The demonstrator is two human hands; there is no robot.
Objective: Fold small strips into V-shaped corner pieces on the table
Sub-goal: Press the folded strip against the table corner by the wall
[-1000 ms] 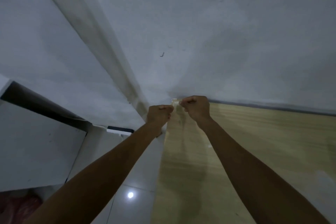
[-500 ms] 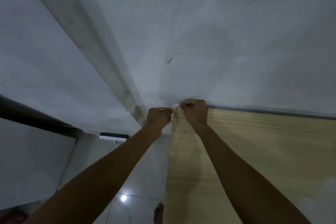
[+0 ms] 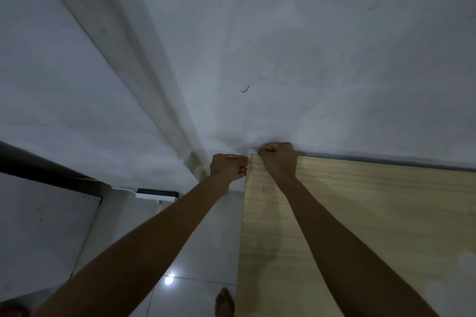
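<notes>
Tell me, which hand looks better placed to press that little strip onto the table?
Probably the right hand: it sits over the table corner, against the pale strip. The left hand hangs beside the edge, off the wood.

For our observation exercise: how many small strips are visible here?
1: a pale strip peeks out between the left hand and right hand at the table corner. More may be hidden in the fists.

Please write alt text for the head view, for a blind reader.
The left hand and right hand, fingers curled, meet at the far corner of a wooden table by a white wall, a small pale strip between them.
</notes>
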